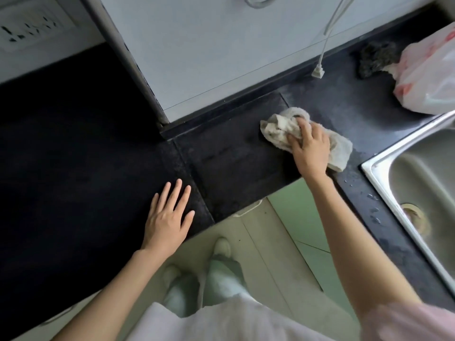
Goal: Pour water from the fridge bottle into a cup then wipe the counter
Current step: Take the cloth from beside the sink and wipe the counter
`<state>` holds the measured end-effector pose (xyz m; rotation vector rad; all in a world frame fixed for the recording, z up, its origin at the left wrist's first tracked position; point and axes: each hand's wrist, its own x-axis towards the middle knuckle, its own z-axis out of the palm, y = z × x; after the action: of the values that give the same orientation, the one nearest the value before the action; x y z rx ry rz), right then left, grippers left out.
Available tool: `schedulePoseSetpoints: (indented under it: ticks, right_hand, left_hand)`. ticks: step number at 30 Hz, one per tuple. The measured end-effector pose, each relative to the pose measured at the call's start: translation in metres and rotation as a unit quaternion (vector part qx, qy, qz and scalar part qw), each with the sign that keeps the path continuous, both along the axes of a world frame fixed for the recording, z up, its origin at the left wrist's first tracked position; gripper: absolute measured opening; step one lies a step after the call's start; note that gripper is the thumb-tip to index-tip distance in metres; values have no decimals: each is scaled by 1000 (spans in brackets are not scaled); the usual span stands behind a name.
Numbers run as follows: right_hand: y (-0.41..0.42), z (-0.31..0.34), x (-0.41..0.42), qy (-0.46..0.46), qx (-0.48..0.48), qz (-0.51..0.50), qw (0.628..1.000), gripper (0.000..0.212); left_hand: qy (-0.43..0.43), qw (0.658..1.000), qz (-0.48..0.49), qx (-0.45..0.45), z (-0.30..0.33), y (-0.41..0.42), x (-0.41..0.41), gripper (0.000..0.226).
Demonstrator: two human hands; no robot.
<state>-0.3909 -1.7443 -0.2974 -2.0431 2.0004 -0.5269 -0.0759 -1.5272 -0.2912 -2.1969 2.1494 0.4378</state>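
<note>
A crumpled grey-white cloth (278, 130) lies on the dark counter (234, 168) near the back wall. My right hand (310, 148) grips the cloth from above, fingers curled into its folds and pressing it onto the counter. My left hand (170, 217) rests flat on the counter near its front edge, fingers straight and spread, holding nothing. No bottle or cup is in view.
A steel sink (418, 188) is set into the counter at the right, with water drops beside its rim. A pink-white plastic bag (428, 75) and a dark scrubber (374, 60) sit at the back right. A white plug (392, 73) dangles on a cord. A wall socket (29, 28) is far left.
</note>
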Motion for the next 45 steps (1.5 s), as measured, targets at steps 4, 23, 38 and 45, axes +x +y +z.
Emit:
schedulePoseSetpoints:
  ticks: [4,23,38,45]
  right_hand:
    - [67,-2,19,-5,-6,41,999,49]
    - [-14,4,103,-13,-6,170,985,50]
    - [69,10,31,11,39,136,990,67]
    - [61,14,22,-15,22,173,985,68]
  left_hand:
    - [1,1000,7,5,3,-1,-2,61]
    - [8,1000,20,7,2,0,-3,61]
    - [9,1000,20,14,5,0,-5,61]
    - [3,1000,19,17,7,-1,-6,61]
